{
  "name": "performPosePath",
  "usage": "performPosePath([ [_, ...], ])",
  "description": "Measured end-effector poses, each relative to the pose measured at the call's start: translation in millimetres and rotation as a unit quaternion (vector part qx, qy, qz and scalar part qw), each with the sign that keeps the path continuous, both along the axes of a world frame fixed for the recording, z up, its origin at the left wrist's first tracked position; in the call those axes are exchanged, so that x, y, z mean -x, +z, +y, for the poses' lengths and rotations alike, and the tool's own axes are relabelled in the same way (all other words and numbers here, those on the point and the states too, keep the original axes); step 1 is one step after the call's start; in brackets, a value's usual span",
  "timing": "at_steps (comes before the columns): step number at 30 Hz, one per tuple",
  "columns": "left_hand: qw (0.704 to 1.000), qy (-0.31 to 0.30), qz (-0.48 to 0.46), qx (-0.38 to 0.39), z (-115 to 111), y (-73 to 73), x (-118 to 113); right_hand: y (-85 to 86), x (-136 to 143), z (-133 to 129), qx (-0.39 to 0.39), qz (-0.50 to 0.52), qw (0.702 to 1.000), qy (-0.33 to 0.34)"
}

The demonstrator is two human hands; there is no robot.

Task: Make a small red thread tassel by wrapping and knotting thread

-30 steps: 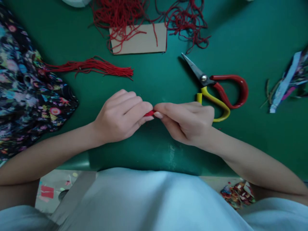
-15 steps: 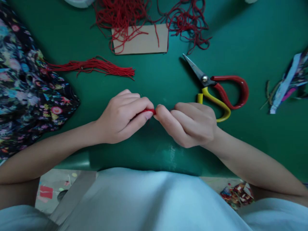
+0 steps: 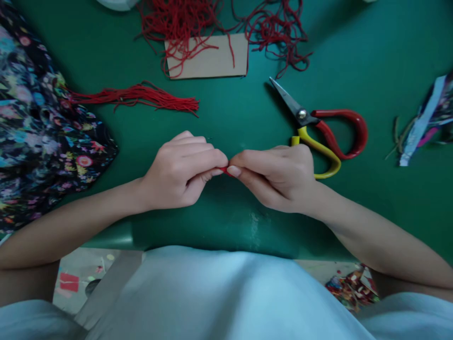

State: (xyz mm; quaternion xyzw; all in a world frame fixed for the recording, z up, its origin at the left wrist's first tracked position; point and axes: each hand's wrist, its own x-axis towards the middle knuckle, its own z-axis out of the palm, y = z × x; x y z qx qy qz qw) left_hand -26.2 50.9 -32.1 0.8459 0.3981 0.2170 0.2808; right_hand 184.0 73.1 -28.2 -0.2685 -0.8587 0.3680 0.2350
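Note:
A short bit of red cord (image 3: 227,171) shows between my fingertips, over the green table. My left hand (image 3: 184,170) pinches it between thumb and forefinger, the other fingers curled in. From the other side, my right hand (image 3: 279,174) also pinches the cord, its tips almost touching the left ones. Most of the cord is hidden by the fingers. Beyond my left hand lies a bundle of red cords (image 3: 141,97). Just behind my right hand rest scissors (image 3: 302,114) with one red and one yellow handle, blades pointing away to the left.
A tangled heap of red cord (image 3: 184,19) partly covers a cardboard piece (image 3: 208,63), with a second tangle (image 3: 276,35) beside it. Dark floral fabric (image 3: 46,132) lies at left, over one end of the bundle. Fabric scraps (image 3: 424,123) sit at the right edge.
My right hand has rolled so that its thumb now shows at the pinch. The left thumb has drawn back under the forefinger, and less red cord is visible there.

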Motion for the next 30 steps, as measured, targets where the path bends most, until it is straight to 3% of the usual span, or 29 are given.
performPosePath([
  [5, 0.998, 0.016, -0.01, -0.058, -5, -3.1, 0, 5.3, 2, 4, 0.125, 0.016, 0.992, 0.001],
  [15, 0.983, 0.028, 0.018, -0.183, -7, -5.9, 4, 7.1, 4, 2, 0.232, 0.024, 0.972, -0.013],
  [18, 0.988, 0.029, 0.063, -0.139, -5, -3.3, 4, 7.4, 4, 3, 0.305, 0.046, 0.951, -0.003],
  [21, 0.992, 0.029, 0.065, -0.102, -2, 2.3, 4, 5.8, 4, 3, 0.433, 0.081, 0.897, 0.015],
  [26, 0.999, -0.001, 0.033, -0.02, -2, 4.5, 5, 1.5, 1, 6, 0.662, 0.114, 0.735, 0.088],
  [28, 1.0, 0.005, 0.017, -0.025, -6, 1.1, 7, 0.9, 0, 7, 0.689, 0.113, 0.708, 0.109],
  [30, 0.996, 0.023, 0.028, -0.08, -9, -2.3, 8, 0.6, 1, 7, 0.688, 0.117, 0.708, 0.11],
])
